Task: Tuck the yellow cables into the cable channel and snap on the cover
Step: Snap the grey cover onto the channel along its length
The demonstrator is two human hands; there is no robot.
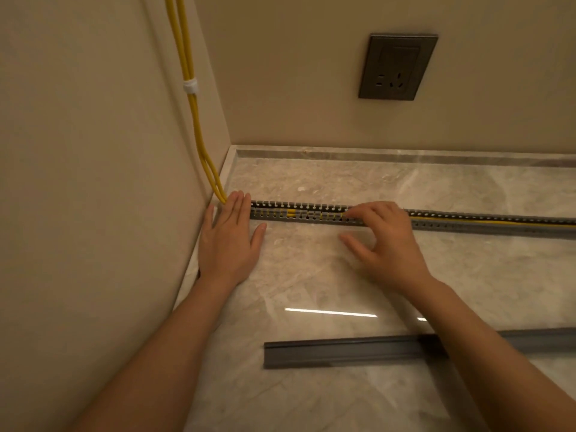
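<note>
Two yellow cables (pixel 190 113) run down the left wall, bound by a white tie (pixel 190 86), and enter a grey slotted cable channel (pixel 311 212) that lies across the marble floor. Yellow shows through the slots and along the channel further right. My left hand (pixel 229 236) lies flat with straight fingers over the channel's left end, by the wall corner. My right hand (pixel 386 241) is further right, its bent fingertips on top of the channel, thumb spread on the floor. The grey cover (pixel 343 352) lies loose on the floor nearer to me, partly under my right forearm.
A dark wall socket (pixel 397 67) is set in the back wall above the floor. Beige walls meet in a corner at the left. The glossy marble floor (pixel 311 275) stretches between the channel and the cover.
</note>
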